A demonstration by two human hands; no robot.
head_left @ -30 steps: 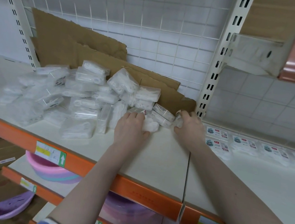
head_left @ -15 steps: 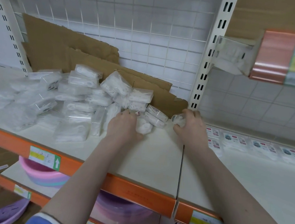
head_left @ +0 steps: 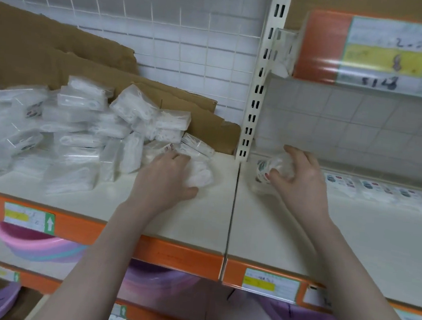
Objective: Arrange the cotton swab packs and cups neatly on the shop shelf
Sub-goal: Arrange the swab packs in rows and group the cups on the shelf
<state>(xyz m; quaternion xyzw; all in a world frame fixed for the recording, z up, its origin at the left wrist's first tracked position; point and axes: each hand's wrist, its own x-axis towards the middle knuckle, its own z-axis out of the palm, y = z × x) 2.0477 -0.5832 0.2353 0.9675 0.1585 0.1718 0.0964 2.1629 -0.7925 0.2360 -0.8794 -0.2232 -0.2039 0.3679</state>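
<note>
Far left of shelf [head_left: 197, 226]: loose heap of cotton swab packs [head_left: 76, 128], clear plastic, tumbled at mixed angles against torn cardboard [head_left: 58, 63] propped on wire grid back [head_left: 167, 23]. Judged light, semi-stiff shells with slick film faces; likely to slide off one another if stacked crooked, so best taken by the long edges, thumb opposite fingers, not by the flat faces. Just right of heap: left hand [head_left: 168, 178] palm down, fingers curled over a soft white bag of swabs [head_left: 200, 175] lying on the shelf, thumb flat on the board beside it; bag looks limp and crushable, better scooped from under than squeezed. Two small flat packs [head_left: 197, 145] behind it, leaning at heap's edge. Centre: seam between shelf boards, slotted upright [head_left: 259, 86] above. Right of seam: right hand [head_left: 304, 181] wrapped round a clear cup [head_left: 272, 168] with printed label, cup tilted on its side, whether touching the shelf cannot be told (motion blur). Cup judged light, thin-walled, easily dented and slippery; hold around the mid-wall with light pressure, set down base first. Far right, along the back of the shelf: row of flat printed packs [head_left: 385, 190] laid side by side, blurred. Above: orange rail with price label [head_left: 387, 56]. Below: pink and purple basins [head_left: 37, 245] on lower shelf.
</note>
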